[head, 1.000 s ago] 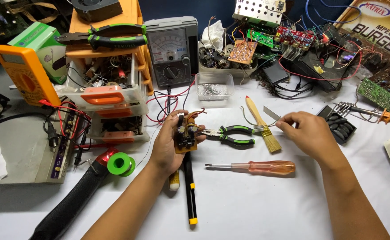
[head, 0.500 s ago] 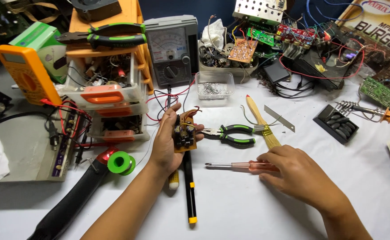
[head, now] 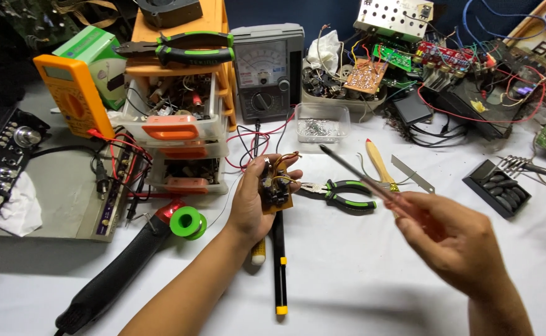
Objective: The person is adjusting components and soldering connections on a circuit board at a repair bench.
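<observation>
white desk (head: 360, 274), crowded along its far edge with meters, boards and wires. left hand (head: 257, 202) has its grip closed around a small brown circuit board (head: 277, 188), held upright above the desk's middle. right hand (head: 456, 239), nearer and to the right, clasps a screwdriver (head: 363, 178), its tip slanting up-left toward the board. green-handled pliers (head: 341, 193) lie between them.

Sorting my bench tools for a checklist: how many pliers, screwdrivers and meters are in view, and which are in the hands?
Pliers: 2, one pair on the orange drawer unit, one on the table
Screwdrivers: 1, held in the right hand, shaft raised
Meters: 2, yellow digital, grey analogue
Total: 5
The left hand holds a small circuit board.
</observation>
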